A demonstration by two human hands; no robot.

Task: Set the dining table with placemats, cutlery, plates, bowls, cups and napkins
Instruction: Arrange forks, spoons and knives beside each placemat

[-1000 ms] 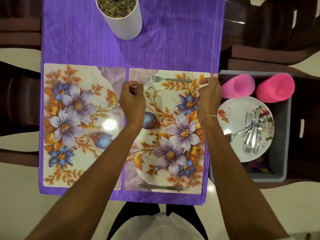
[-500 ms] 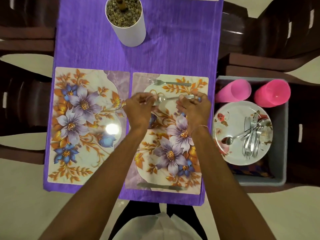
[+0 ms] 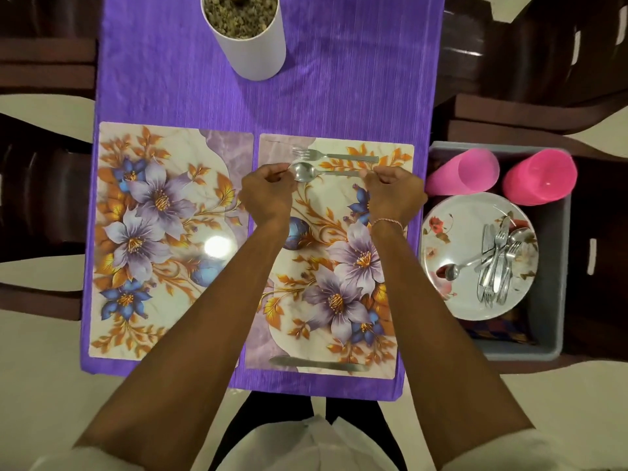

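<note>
Steel spoon [image 3: 306,171] sits along the far edge of the right placemat [image 3: 326,300], parallel to and just beside the fork [image 3: 334,155]; the cutlery step looks to be in hand. The left hand [image 3: 268,195] pinches the bowl's tip and the right hand [image 3: 394,195] the handle's end, so each grip is closed on the spoon. Next, both likely need to let go without skewing it, then fetch from the plates [image 3: 458,239] in the grey tub [image 3: 557,266] off the worktop's right edge. It looks slim, polished and slippery.
</note>
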